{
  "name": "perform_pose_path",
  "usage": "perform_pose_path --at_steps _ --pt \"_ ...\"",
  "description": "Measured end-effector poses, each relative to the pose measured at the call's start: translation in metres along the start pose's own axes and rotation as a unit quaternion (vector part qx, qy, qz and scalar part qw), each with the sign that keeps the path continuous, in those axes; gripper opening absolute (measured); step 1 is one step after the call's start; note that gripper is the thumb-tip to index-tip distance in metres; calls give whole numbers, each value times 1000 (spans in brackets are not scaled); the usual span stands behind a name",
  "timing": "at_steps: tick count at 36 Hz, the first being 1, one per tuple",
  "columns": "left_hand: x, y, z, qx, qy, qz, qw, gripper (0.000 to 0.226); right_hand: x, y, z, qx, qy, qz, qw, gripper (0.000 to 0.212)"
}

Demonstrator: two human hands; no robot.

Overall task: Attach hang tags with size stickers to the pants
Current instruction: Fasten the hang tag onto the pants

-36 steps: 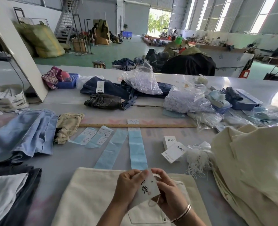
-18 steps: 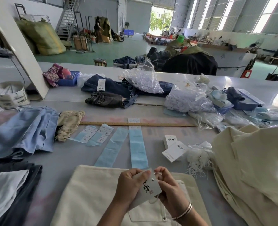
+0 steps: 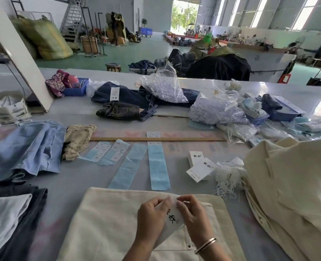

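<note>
Hang tag (image 3: 172, 216) pinched at top edge between left hand (image 3: 152, 213) and right hand (image 3: 192, 213), above cream pants (image 3: 103, 223) on desk (image 3: 71, 185); best kept taut, string loop fed through hole, then waistband.

- You get bright, even daylight from the open doorway (image 3: 184, 14) and the tall windows (image 3: 304, 12) on your right.
- Shadows on the worktop (image 3: 84, 183) stay soft.
- Wide-angle bending curves the edges; a white glare patch blows out the right edge.
</note>
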State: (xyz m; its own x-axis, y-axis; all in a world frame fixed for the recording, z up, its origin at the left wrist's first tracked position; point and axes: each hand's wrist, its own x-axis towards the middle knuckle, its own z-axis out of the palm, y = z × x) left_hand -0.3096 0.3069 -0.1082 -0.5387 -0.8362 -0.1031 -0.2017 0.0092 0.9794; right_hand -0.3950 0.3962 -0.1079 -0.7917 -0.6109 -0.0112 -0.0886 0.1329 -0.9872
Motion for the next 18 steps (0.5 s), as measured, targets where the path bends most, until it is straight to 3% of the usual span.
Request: perform_pose_path --at_steps 8,14,18 --pt "-4 -16 13 -14 -19 -51 998 21 3 13 -15 155 97 86 979 15" --pt "-9 -34 35 74 -112 -69 989 21 7 18 -44 301 137 152 932 12" --pt "-2 -48 59 155 -183 -78 968 13 13 31 -62 324 142 197 914 15"
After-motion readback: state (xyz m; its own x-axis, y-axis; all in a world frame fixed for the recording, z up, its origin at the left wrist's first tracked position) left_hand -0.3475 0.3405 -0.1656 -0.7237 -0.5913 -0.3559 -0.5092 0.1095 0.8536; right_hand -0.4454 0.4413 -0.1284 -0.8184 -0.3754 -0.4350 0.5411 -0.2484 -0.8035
